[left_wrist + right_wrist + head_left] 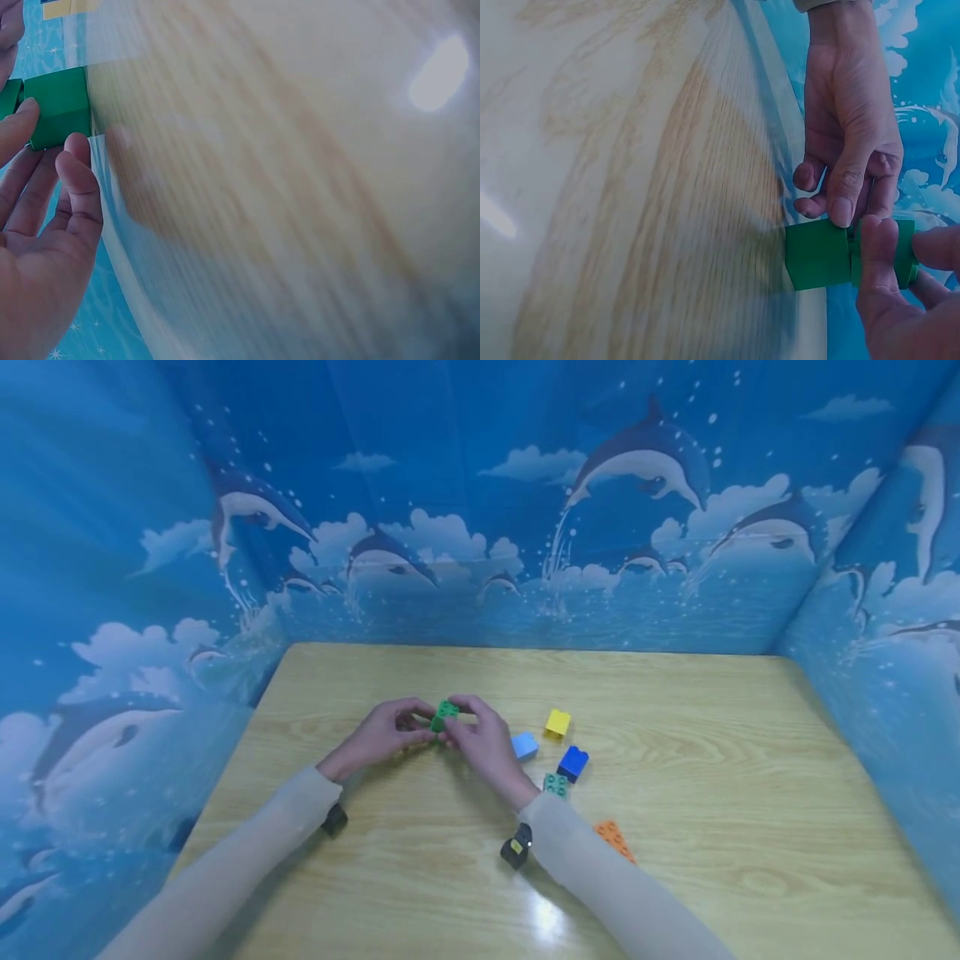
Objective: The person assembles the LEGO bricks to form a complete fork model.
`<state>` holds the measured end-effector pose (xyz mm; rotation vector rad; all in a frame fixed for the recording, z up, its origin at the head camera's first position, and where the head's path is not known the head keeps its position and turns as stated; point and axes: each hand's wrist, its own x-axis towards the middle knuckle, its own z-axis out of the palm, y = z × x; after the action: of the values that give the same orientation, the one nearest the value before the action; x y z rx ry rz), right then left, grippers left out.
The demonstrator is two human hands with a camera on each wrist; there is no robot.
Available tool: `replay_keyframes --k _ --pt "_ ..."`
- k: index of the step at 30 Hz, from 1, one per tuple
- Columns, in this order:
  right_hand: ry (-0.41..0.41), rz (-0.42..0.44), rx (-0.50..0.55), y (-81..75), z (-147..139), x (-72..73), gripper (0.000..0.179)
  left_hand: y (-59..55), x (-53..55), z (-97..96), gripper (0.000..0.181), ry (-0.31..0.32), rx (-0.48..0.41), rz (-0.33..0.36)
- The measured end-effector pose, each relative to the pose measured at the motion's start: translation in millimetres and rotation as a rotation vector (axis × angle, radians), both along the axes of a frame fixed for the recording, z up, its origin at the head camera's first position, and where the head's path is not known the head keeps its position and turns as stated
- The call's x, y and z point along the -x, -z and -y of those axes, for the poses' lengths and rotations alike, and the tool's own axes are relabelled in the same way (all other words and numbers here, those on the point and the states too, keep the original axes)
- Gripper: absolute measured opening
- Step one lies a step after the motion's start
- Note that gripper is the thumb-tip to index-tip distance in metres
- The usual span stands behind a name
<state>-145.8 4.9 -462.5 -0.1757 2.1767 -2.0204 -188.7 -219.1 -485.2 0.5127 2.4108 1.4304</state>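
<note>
Two green toy bricks are between my hands above the wooden table. The larger green block (817, 256) sits against a second green brick (904, 244) in the right wrist view; I cannot tell whether they are fully pressed together. My left hand (378, 737) pinches the larger block (64, 109) between thumb and fingers. My right hand (486, 747) holds the second brick with thumb and fingertips, from the other side. In the head view the pair (446, 713) shows studs on top, partly hidden by fingers.
Right of my right hand lie a light blue brick (525, 746), a yellow brick (557, 723), a dark blue brick (573, 763) and a pale green brick (556, 785). An orange brick (615, 839) lies nearer, partly behind the right sleeve. Dolphin-printed curtains (480, 568) surround the table (712, 827).
</note>
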Motion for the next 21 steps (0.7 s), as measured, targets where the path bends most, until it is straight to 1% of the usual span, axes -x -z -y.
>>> replay_keyframes --k 4,10,14,21 --pt "-0.016 -0.012 -0.042 -0.8 2.5 -0.1 0.042 0.2 0.4 1.2 0.039 -0.003 0.003 -0.001" --pt "-0.011 -0.002 -0.086 -3.5 5.5 1.8 0.041 0.1 -0.8 2.5 0.041 -0.001 -0.023 0.010" --pt "-0.012 0.021 -0.079 -5.1 6.5 2.8 0.041 -2.0 -2.4 3.3 0.041 -0.003 -0.021 0.022" --pt "-0.004 0.034 -0.076 -4.5 6.8 5.0 0.039 -2.5 -0.6 2.7 0.040 -0.005 0.025 0.019"
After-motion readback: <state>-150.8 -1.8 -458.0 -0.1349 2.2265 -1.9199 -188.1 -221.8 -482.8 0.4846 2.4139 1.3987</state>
